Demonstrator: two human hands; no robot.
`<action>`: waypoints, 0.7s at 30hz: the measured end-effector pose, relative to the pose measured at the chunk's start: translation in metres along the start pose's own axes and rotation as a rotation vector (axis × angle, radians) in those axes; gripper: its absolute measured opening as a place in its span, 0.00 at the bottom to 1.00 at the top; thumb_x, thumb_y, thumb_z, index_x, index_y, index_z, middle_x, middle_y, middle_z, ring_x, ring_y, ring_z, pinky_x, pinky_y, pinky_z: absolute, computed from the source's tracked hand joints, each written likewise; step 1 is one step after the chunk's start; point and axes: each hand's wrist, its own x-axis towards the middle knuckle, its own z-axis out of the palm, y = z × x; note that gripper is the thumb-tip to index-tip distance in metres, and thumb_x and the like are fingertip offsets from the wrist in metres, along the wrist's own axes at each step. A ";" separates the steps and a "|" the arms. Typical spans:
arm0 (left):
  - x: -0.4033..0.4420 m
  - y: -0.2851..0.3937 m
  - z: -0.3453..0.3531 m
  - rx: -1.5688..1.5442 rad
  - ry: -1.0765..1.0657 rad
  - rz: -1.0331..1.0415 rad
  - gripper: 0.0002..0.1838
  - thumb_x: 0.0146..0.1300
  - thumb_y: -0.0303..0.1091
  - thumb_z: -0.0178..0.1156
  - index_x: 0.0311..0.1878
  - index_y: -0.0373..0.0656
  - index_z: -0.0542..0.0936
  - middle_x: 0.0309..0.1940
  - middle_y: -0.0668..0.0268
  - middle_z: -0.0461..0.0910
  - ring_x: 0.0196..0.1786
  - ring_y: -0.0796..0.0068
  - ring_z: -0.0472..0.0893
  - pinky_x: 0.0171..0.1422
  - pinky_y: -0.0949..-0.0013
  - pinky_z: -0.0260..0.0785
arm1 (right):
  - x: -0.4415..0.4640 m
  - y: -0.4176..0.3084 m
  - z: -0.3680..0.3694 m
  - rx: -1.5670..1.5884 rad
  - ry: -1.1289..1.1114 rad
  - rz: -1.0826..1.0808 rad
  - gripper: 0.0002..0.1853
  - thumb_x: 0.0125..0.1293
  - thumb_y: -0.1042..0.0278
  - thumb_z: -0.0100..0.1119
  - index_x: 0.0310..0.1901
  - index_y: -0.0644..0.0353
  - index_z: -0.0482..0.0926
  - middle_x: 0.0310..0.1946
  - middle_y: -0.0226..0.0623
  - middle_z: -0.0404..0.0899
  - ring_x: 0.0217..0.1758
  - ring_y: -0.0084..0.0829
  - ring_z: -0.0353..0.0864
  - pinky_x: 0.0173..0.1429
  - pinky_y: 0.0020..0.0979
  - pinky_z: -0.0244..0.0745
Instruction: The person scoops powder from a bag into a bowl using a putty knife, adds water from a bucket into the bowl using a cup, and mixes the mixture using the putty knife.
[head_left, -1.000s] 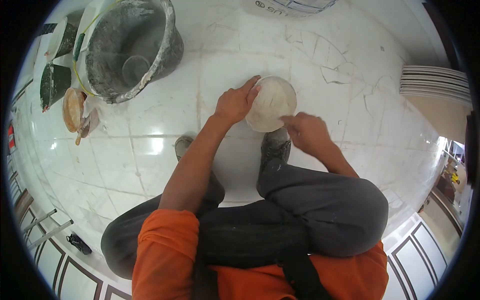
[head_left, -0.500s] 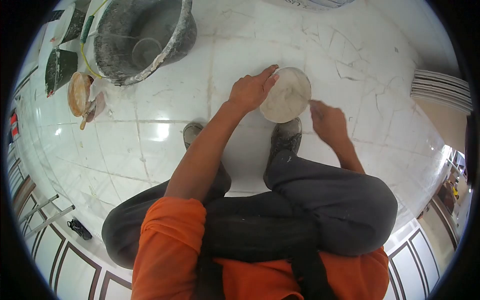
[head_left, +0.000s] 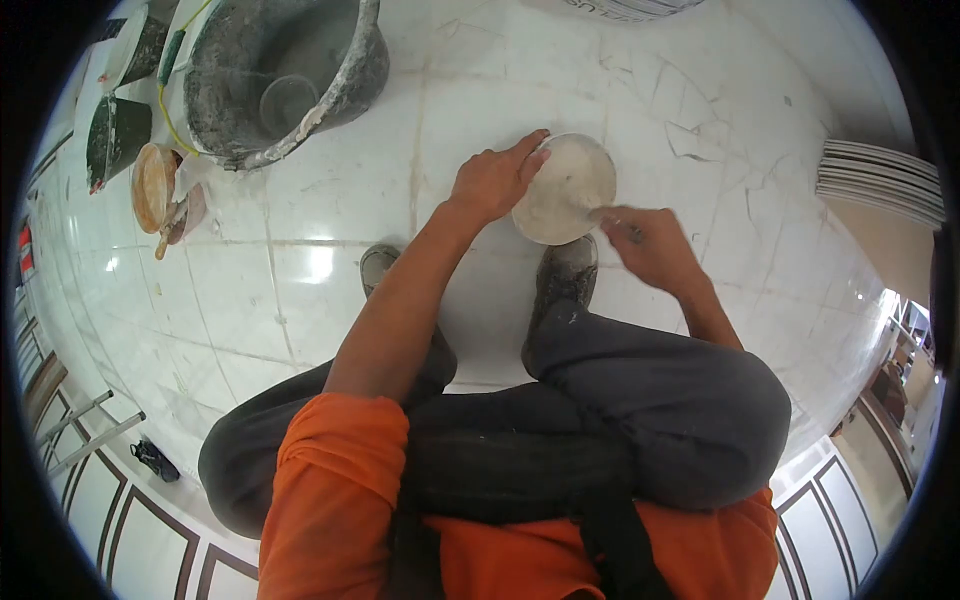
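Note:
In front of my shoes stands a round tub [head_left: 566,190] filled with a pale, greyish-beige paste. My left hand [head_left: 497,178] grips its left rim, thumb over the edge and fingers along the outside. At the right rim, my right hand [head_left: 652,248] is closed around the handle of a small tool; a blurred thin end [head_left: 597,214] reaches into the paste. Most of the tool is hidden by the fingers and the paste, so its kind does not show.
A large mortar-stained black bucket [head_left: 370,75] stands upper left, with a green-handled yellow cord beside it. Left of it are dark green containers [head_left: 118,135] and an orange-brown stained round lid or dish [head_left: 153,190]. Stacked tiles [head_left: 880,178] lie at the right on white floor tiles.
My right hand has moved slightly left, closer against the tub's rim, with the tool's end over the paste. My left hand keeps its hold; the whole view has shifted a little.

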 end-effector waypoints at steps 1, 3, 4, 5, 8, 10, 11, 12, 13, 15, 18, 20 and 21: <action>0.002 0.002 -0.003 -0.018 -0.012 -0.003 0.28 0.81 0.60 0.42 0.77 0.63 0.70 0.36 0.48 0.87 0.43 0.38 0.86 0.52 0.44 0.78 | 0.001 0.001 0.001 -0.003 0.009 0.002 0.12 0.69 0.64 0.63 0.51 0.50 0.90 0.28 0.47 0.86 0.29 0.49 0.86 0.40 0.44 0.81; 0.003 0.003 -0.006 0.005 -0.019 -0.002 0.28 0.81 0.59 0.42 0.77 0.63 0.70 0.37 0.48 0.87 0.43 0.38 0.86 0.52 0.45 0.78 | 0.002 0.006 0.005 -0.186 -0.160 -0.001 0.12 0.69 0.64 0.63 0.51 0.50 0.90 0.28 0.48 0.87 0.30 0.49 0.86 0.41 0.44 0.81; 0.002 0.002 -0.005 0.024 -0.026 -0.019 0.28 0.82 0.59 0.42 0.77 0.62 0.70 0.38 0.48 0.88 0.44 0.38 0.86 0.53 0.45 0.78 | 0.003 0.008 0.001 -0.189 -0.158 -0.002 0.12 0.69 0.64 0.63 0.51 0.50 0.90 0.28 0.48 0.87 0.30 0.49 0.86 0.41 0.44 0.81; 0.004 0.000 -0.004 0.024 -0.021 -0.020 0.28 0.82 0.59 0.42 0.77 0.62 0.70 0.38 0.48 0.88 0.44 0.38 0.86 0.53 0.45 0.78 | 0.007 0.011 -0.004 -0.170 -0.086 0.027 0.12 0.69 0.64 0.63 0.51 0.50 0.90 0.28 0.49 0.86 0.30 0.49 0.86 0.42 0.45 0.81; -0.001 -0.002 0.000 -0.020 -0.019 0.010 0.28 0.82 0.59 0.41 0.78 0.62 0.69 0.38 0.46 0.87 0.44 0.38 0.86 0.53 0.45 0.78 | 0.003 0.000 -0.003 -0.110 0.004 0.061 0.13 0.69 0.63 0.63 0.52 0.52 0.90 0.29 0.50 0.86 0.30 0.49 0.86 0.42 0.45 0.81; 0.001 -0.002 -0.003 -0.020 -0.023 -0.008 0.29 0.82 0.59 0.41 0.78 0.61 0.68 0.37 0.46 0.87 0.44 0.38 0.86 0.53 0.45 0.78 | 0.002 -0.005 0.004 -0.045 -0.016 0.050 0.14 0.70 0.64 0.62 0.53 0.54 0.89 0.29 0.50 0.87 0.30 0.49 0.86 0.41 0.44 0.80; 0.001 -0.001 -0.003 -0.019 -0.023 -0.004 0.29 0.82 0.59 0.41 0.78 0.61 0.68 0.37 0.46 0.87 0.44 0.38 0.86 0.53 0.45 0.78 | 0.004 -0.008 0.006 0.011 -0.013 0.072 0.14 0.70 0.64 0.62 0.54 0.54 0.89 0.28 0.50 0.86 0.29 0.50 0.84 0.40 0.43 0.80; 0.001 0.000 -0.004 -0.014 -0.022 -0.002 0.29 0.82 0.59 0.41 0.78 0.61 0.68 0.37 0.45 0.87 0.44 0.38 0.86 0.53 0.45 0.78 | 0.005 -0.010 0.009 0.010 -0.011 0.073 0.14 0.70 0.64 0.62 0.54 0.54 0.89 0.28 0.50 0.86 0.29 0.50 0.84 0.40 0.43 0.80; 0.001 0.000 -0.005 -0.007 -0.022 0.000 0.29 0.82 0.59 0.41 0.78 0.60 0.68 0.36 0.45 0.87 0.44 0.39 0.86 0.53 0.45 0.78 | 0.006 -0.011 0.015 0.118 -0.002 0.098 0.15 0.70 0.63 0.62 0.54 0.55 0.89 0.27 0.50 0.86 0.28 0.49 0.84 0.40 0.43 0.79; 0.001 0.000 -0.005 -0.001 -0.033 -0.009 0.29 0.82 0.59 0.41 0.78 0.61 0.68 0.36 0.45 0.87 0.44 0.39 0.86 0.53 0.45 0.78 | 0.006 -0.007 0.023 0.229 0.006 0.127 0.15 0.70 0.62 0.62 0.54 0.55 0.89 0.27 0.51 0.85 0.27 0.48 0.83 0.39 0.43 0.79; 0.001 0.001 -0.004 0.008 -0.040 -0.009 0.28 0.82 0.59 0.40 0.78 0.61 0.67 0.36 0.45 0.87 0.45 0.39 0.87 0.54 0.45 0.78 | 0.008 0.003 0.020 0.133 -0.150 0.272 0.15 0.70 0.61 0.62 0.53 0.55 0.89 0.27 0.51 0.86 0.28 0.46 0.85 0.39 0.43 0.79; 0.003 -0.002 -0.005 0.010 -0.028 -0.013 0.28 0.82 0.59 0.40 0.78 0.61 0.67 0.36 0.45 0.87 0.45 0.39 0.87 0.54 0.45 0.78 | 0.010 0.011 0.007 -0.052 -0.048 0.213 0.14 0.69 0.61 0.63 0.52 0.55 0.89 0.29 0.51 0.86 0.29 0.45 0.86 0.39 0.43 0.79; 0.002 -0.001 -0.006 -0.002 -0.031 -0.012 0.28 0.82 0.59 0.40 0.78 0.61 0.68 0.36 0.46 0.87 0.44 0.38 0.87 0.53 0.44 0.78 | 0.010 0.006 0.001 0.025 -0.002 0.225 0.14 0.69 0.62 0.63 0.51 0.54 0.89 0.30 0.50 0.87 0.31 0.46 0.87 0.40 0.43 0.80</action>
